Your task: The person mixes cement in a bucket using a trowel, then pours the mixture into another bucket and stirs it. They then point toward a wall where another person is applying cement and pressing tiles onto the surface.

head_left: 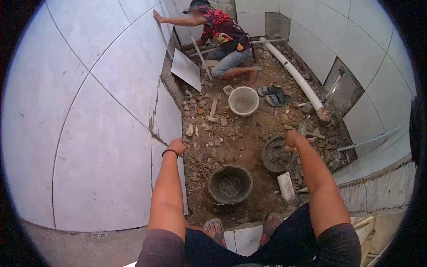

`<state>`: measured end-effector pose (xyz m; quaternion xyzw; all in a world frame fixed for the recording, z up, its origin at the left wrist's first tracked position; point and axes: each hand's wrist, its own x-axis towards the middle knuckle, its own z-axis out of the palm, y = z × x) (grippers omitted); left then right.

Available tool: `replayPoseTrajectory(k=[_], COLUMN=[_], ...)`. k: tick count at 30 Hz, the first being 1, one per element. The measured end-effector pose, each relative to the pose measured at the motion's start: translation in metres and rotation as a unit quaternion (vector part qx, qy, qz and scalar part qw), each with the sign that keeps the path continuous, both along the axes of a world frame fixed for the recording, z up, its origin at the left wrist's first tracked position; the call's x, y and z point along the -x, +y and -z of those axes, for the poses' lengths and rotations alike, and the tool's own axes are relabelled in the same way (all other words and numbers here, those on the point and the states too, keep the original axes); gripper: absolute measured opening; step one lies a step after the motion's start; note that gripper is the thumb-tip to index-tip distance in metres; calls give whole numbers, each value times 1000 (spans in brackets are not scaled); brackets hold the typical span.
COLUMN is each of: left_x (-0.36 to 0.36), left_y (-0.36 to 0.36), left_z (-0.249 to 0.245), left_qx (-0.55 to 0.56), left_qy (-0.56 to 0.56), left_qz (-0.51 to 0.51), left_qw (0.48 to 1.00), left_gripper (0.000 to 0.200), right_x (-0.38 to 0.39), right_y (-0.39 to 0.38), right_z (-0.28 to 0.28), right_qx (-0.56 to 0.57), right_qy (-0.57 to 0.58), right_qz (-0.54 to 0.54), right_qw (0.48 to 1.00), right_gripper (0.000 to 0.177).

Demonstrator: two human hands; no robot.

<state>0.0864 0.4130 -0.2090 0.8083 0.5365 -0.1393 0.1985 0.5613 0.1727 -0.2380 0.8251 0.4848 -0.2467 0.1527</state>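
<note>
Here, the left hand [178, 146] sits at about nine o'clock from the view's centre, its fingers curled shut against the exposed edge of the nearest wall tile [167, 118], a dark band on the wrist. The right hand [291, 139], at about three o'clock, is balled closed right over the rim of the mortar pan [266, 153]; whether it grips a tool I cannot tell, since the knuckles hide it. A darker bucket [230, 183] stands at six o'clock, just ahead of the person's feet [215, 229], with a white block [286, 186] near it. Out at twelve o'clock a white bucket [243, 101] and sandals [273, 95] rest on the rubble floor [240, 138], and beyond them a co-worker [224, 40] crouches, one hand flat on the wall. The main risk, as I judge it, is footing: the rubble is loose and uneven, so a shifting stone could pitch the person into the pan or bucket. Weight leaned on that bare tile edge could also chip or loosen it.
</note>
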Motion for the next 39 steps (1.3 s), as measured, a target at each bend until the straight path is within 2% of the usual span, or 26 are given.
replayPoseTrajectory(k=[2, 5, 6, 7, 8, 10, 11, 13, 16, 17, 20, 22, 24, 25, 27, 28, 29, 30, 31, 32, 39], left_x=[2, 7, 11, 19, 30, 41, 37, 30, 9, 9, 9, 12, 13, 14, 27, 31, 26, 15, 7, 4, 5], left_y=[0, 5, 6, 14, 27, 53, 52, 38, 10, 11, 12, 12, 12, 12, 37, 46, 39, 25, 14, 11, 10], left_z=[-6, 2, 11, 28, 54, 92, 87, 67, 21, 20, 18, 17, 21, 22, 60, 73, 63, 42, 26, 21, 21], left_qx=[17, 26, 28, 10, 15, 20, 14, 6, 31, 28, 29, 41, 19, 8, 1, -3, 8, 18, 28, 20, 20], left_qy=[11, -17, -30, -29, 5, 67, 64, 60, -13, -9, -7, -10, -1, 5, 5, 6, -11, -28, -45, -38, -27], left_qz=[37, -25, -56, -47, -1, 93, 103, 119, -32, -28, -35, -64, -33, -17, 27, 48, 15, -18, -52, -45, -49], left_qw=[999, 999, 998, 998, 1000, 993, 993, 991, 999, 999, 999, 997, 999, 1000, 1000, 999, 1000, 999, 997, 998, 998], left_gripper=[46, 46, 46, 46, 47, 51, 53, 57, 61, 62, 62, 61, 59, 58, 57, 57, 57, 57, 58, 58, 58], right_x=[8, -37, -30, -10, 5, 18, 20, 15, -8, -13, -26, -22, -15, -11, -12, -16, -19, -11, 8, 18, 21], right_y=[6, 19, 19, 14, 11, 5, 1, -8, -6, -2, 2, -1, 0, 3, 10, 19, 24, 23, 19, 16, 17], right_z=[-17, 60, 37, -8, -36, -33, -29, -17, 14, 15, 11, 6, 5, 8, 18, 27, 32, 16, -23, -44, -36], right_qx=[54, -14, -47, -77, -108, -133, -145, -76, -5, 11, -53, -81, -96, -97, -42, 16, 73, 50, 28, 6, -37], right_qy=[18, 20, 99, 179, 256, 295, 314, 249, 129, 84, 104, 56, 44, 55, 52, 37, 23, 58, 92, 125, 138], right_qz=[19, -44, 84, 215, 342, 390, 413, 302, 130, 72, 155, 65, 46, 72, 28, -44, -116, -30, 56, 141, 148], right_qw=[998, 999, 990, 957, 898, 862, 843, 917, 983, 994, 981, 993, 993, 991, 997, 998, 990, 997, 994, 982, 979], right_gripper=[41, 37, 38, 38, 38, 40, 42, 44, 40, 38, 46, 43, 42, 41, 34, 29, 26, 27, 29, 31, 36])
